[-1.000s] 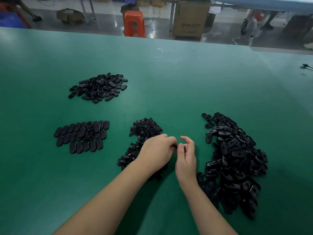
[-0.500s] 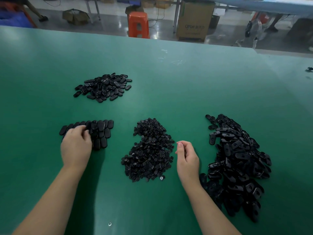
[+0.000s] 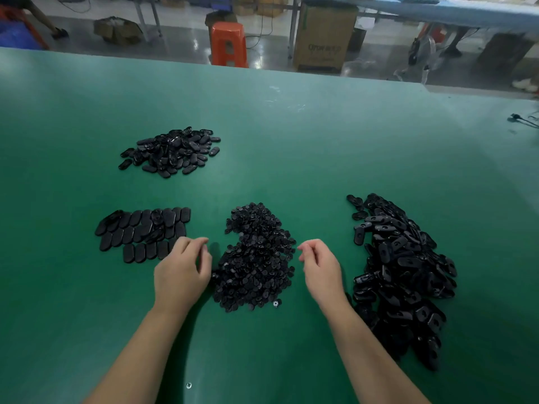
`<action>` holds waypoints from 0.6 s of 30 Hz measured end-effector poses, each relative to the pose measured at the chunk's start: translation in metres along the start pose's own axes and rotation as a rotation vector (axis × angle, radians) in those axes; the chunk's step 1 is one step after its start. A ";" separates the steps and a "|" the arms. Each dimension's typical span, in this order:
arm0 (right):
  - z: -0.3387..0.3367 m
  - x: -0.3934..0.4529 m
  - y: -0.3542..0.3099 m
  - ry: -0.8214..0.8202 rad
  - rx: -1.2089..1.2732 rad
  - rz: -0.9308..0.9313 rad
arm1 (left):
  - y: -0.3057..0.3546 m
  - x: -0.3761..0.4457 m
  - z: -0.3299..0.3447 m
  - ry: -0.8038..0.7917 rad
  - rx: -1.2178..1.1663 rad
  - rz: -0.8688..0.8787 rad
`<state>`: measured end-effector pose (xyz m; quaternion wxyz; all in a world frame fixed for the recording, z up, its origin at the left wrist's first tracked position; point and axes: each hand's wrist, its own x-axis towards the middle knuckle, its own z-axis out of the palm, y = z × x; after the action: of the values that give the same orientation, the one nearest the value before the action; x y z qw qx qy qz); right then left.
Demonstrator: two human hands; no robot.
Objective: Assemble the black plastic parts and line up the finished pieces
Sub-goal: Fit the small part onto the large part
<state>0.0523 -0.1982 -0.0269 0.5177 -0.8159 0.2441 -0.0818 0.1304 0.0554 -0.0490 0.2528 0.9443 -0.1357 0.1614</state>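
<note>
Big green table (image 3: pixel 320 147), filling most of the view.

At 3 o'clock, the biggest heap (image 3: pixel 402 275): long black shells piled every which way, heap stretched from 12 down to 5 o'clock.

In the middle, a heap of tiny black bits (image 3: pixel 256 258), round and small, stretched from far to near. One little ring-shaped bit (image 3: pixel 275 303) lying loose at the near edge of it, just beside the heap.

At 11 o'clock, well apart from the rest, a small loose pile of oval pieces (image 3: pixel 172 151), pointing all ways.

At 9 o'clock, the lined-up finished pieces (image 3: pixel 143 233): flat black ovals in rows side by side, touching. Long sides running mostly far-to-near, tipped a little toward 1 o'clock. Rows running left to right. A few on top lying crooked.

Left hand (image 3: pixel 182 272) just left of the tiny-bit heap, near the closest row corner. Fingers curled loosely, thumb and fingertips close together. Nothing seen held in it.

Right hand (image 3: pixel 320 269) between the tiny-bit heap and the big shell heap. Fingers bent in toward the thumb. Cannot tell if something tiny sits pinched there.

Near 6 o'clock, one small pale bit (image 3: pixel 188 385) alone on the table.

Far off at 12 o'clock, an orange stool (image 3: pixel 229 43) and a brown box (image 3: pixel 323 39) on the floor.
</note>
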 end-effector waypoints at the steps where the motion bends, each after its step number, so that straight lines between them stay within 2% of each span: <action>1: -0.009 0.002 -0.003 -0.067 0.046 0.042 | -0.002 0.001 0.000 0.004 -0.014 -0.013; 3: -0.034 0.007 -0.008 -0.214 -0.012 0.045 | -0.004 0.003 0.000 -0.010 -0.037 -0.024; 7: -0.087 0.013 -0.016 -0.505 -0.687 -0.106 | -0.002 0.003 0.002 -0.057 -0.025 0.047; 10: -0.108 0.012 -0.023 -0.658 -1.075 -0.075 | -0.002 0.003 0.001 -0.052 -0.030 0.044; 14: -0.103 0.009 -0.021 -0.717 -1.232 -0.086 | 0.000 0.004 0.002 -0.054 -0.023 0.045; 18: -0.096 0.018 -0.017 -0.634 -1.231 -0.133 | 0.000 0.005 0.001 -0.069 -0.018 0.033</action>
<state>0.0359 -0.2787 0.0291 0.0009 -0.9588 0.0329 0.2821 0.1350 0.0543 -0.0481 0.2540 0.9445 -0.1615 0.1318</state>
